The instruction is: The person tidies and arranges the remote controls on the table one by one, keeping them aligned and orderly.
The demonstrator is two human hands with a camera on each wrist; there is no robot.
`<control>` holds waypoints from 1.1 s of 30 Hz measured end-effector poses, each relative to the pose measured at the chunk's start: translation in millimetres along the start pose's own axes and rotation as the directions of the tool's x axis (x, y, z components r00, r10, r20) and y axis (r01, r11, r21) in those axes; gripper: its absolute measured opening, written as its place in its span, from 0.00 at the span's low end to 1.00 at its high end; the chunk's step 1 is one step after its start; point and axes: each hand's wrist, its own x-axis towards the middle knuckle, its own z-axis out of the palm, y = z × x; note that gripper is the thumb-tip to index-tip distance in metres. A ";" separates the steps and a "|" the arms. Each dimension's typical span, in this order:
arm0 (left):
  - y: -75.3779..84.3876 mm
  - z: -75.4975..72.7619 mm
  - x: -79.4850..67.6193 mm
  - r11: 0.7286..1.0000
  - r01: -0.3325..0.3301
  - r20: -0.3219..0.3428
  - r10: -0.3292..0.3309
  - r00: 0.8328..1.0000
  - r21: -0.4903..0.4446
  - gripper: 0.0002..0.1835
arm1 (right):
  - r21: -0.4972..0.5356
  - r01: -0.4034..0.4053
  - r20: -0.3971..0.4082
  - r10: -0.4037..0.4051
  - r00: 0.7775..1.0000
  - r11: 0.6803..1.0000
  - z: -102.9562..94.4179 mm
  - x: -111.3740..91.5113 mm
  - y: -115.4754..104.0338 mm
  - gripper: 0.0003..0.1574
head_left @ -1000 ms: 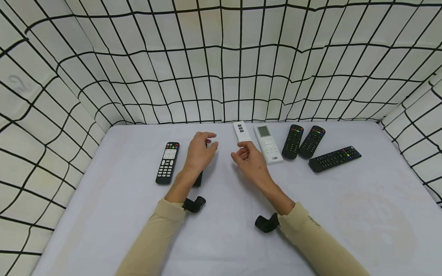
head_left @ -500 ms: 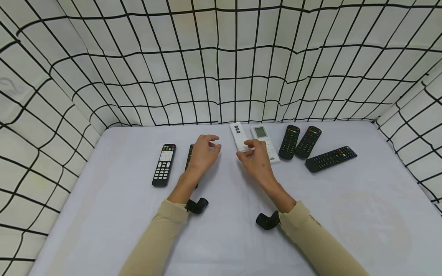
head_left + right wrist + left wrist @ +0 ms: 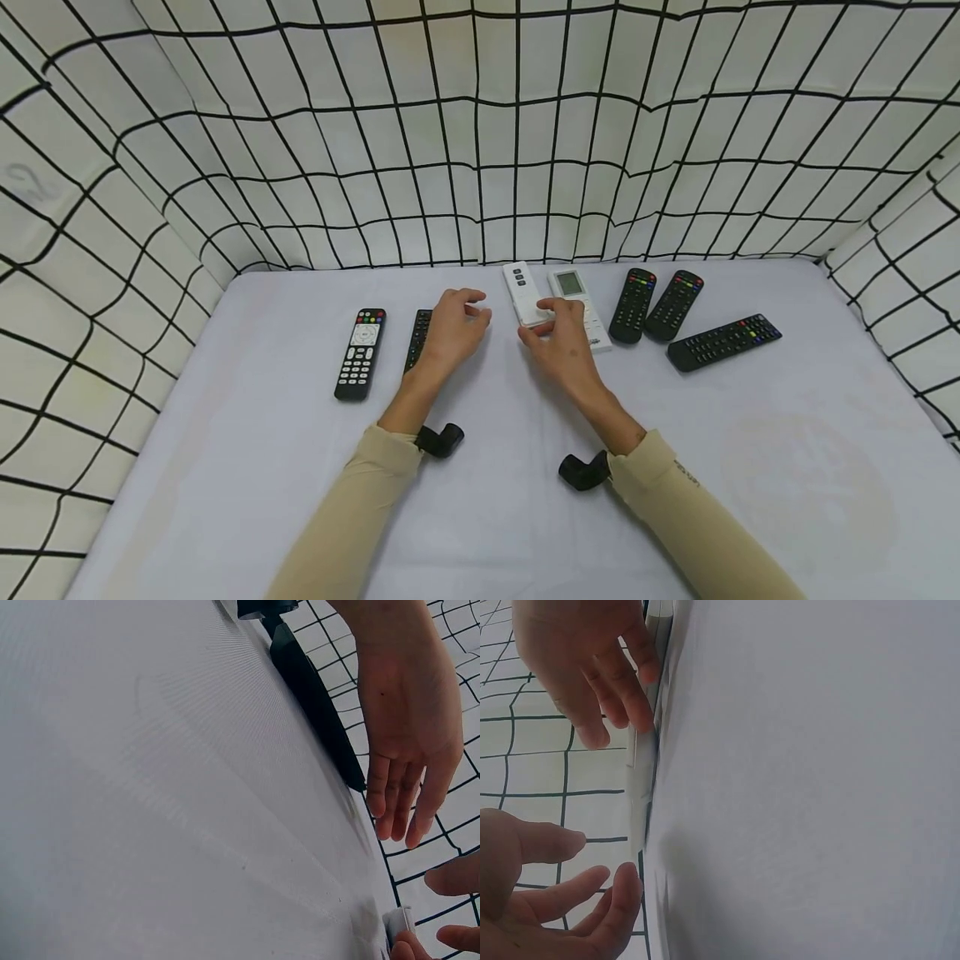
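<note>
In the head view a small white remote (image 3: 523, 287) lies near the back of the table, its front end overlapped by my right hand. The thumb and bent fingers of my right hand (image 3: 564, 343) reach about that end, thumb and forefinger apart. In the left wrist view the fingertips come right at the edge of the white remote (image 3: 641, 787). To the left, my left hand (image 3: 452, 329) hovers with loosely bent fingers and holds nothing. Under its wrist lies a slim black remote (image 3: 417, 340), partly hidden. Beside my right fingers rests a larger white remote with a display (image 3: 570, 283).
A black remote with white buttons (image 3: 360, 354) lies at the left. On the right are two short black remotes (image 3: 633, 304) side by side and a longer one (image 3: 723, 342) set slantwise. Black netting (image 3: 480, 162) over white walls closes in the table's back and sides.
My right hand has moved a little to the right, to the front end of the small white remote. My left hand has shifted slightly right, uncovering more of the slim black remote.
</note>
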 end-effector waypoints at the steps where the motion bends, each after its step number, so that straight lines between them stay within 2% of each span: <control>1: 0.1 0.7 0.8 1.000 0.003 0.000 -0.003 1.000 0.000 0.20 | -0.005 0.001 0.003 -0.001 1.000 1.000 0.4 0.5 -0.2 0.36; 12: 1.9 8.4 5.8 0.999 0.019 -0.007 -0.019 1.000 0.028 0.21 | -0.087 0.014 0.026 -0.012 1.000 0.996 4.7 5.7 0.6 0.35; 16: 1.9 9.3 7.0 0.999 0.034 -0.005 -0.034 0.999 0.032 0.22 | -0.120 0.011 0.047 -0.005 0.999 0.993 5.5 8.4 1.0 0.32; 27: 3.3 10.6 8.6 0.997 0.062 0.002 -0.062 0.998 0.045 0.23 | -0.248 0.031 -0.007 -0.034 0.999 0.968 11.9 16.9 -0.3 0.23; 33: 4.4 12.9 9.8 0.997 0.069 0.005 -0.070 0.998 0.015 0.24 | -0.267 0.021 0.009 -0.019 1.000 0.963 10.0 15.2 0.0 0.29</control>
